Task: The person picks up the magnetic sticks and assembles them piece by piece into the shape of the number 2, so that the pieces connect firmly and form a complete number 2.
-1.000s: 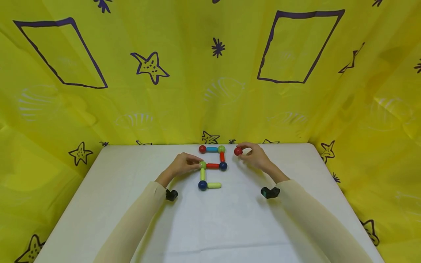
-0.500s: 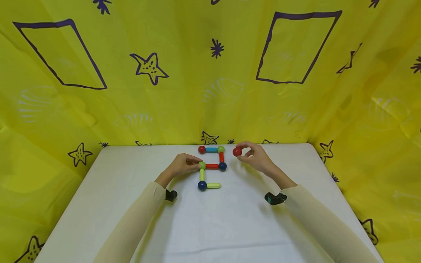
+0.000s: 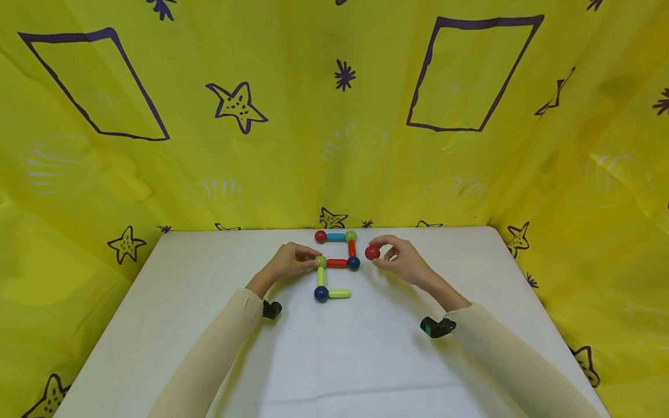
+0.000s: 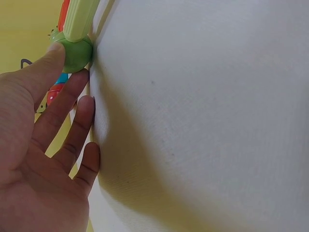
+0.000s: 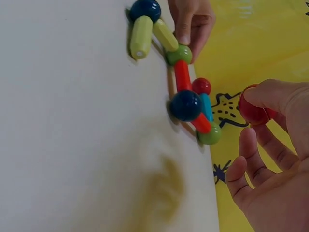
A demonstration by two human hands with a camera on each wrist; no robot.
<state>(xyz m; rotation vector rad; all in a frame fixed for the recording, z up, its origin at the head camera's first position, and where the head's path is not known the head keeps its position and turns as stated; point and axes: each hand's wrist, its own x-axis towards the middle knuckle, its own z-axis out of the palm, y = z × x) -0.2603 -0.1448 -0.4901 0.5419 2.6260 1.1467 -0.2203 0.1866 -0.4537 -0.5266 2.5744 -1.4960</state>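
On the white table lies an S-like chain of balls and rods. My left hand (image 3: 290,261) pinches its green ball (image 4: 77,54) at the left bend between thumb and fingers. My right hand (image 3: 405,261) holds a loose red ball (image 3: 372,252) by thumb and fingertips, just right of the chain's dark blue ball (image 3: 353,263). A red rod (image 3: 337,263) joins that blue ball to the green one. Behind are another red rod (image 3: 352,249), a second green ball (image 3: 351,236), a blue rod (image 3: 335,237) and an end red ball (image 3: 320,236).
Toward me the chain runs along a yellow-green rod (image 3: 321,277) to another dark blue ball (image 3: 321,294), ending in a second yellow-green rod (image 3: 340,294). A yellow sheet with drawn stars (image 3: 238,107) rises at the table's back and sides. Dark wrist cameras (image 3: 438,327) hang at both sleeves.
The right hand has brought the red ball slightly left and nearer to me, toward the level of the chain's middle blue ball. My left hand stays on the green ball.
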